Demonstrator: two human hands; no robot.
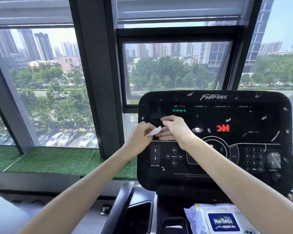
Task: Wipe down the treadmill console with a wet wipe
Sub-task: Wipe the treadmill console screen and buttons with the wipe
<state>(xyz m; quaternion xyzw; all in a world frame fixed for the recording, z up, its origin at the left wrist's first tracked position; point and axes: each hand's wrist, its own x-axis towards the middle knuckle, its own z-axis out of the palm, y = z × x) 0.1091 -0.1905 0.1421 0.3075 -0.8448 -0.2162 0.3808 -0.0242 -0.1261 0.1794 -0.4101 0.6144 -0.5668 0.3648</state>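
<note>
Two bare forearms come up from the bottom edge, but nearest of all is a pack of wipes [223, 220] with a blue label, sitting on the tray right under the console. Just left of it is a deep black cup holder [137, 217].

Further up, both hands meet in front of the left part of the console [215, 176]. The left hand [139, 137] has its fingers curled in and pinches one end of a small white wipe [154, 131]. The right hand [174, 128] closes thumb and fingers on the other end, so the wipe hangs between the two hands. It's in the air just in front of the panel, and I can't tell if it touches the surface.

The console itself is a black glossy panel speckled all over with little white scraps. It has a row of green lights [179, 110] near the top and a red readout [223, 128] in the middle. The incline arrows [155, 154] sit below the hands and a number keypad [253, 157] is off to the right.

Behind that, a strip of fake grass [49, 159] runs along the window ledge. Past the dark window frame [93, 81] you get parked cars [66, 138], loads of trees and a hazy line of tower blocks [41, 46].
</note>
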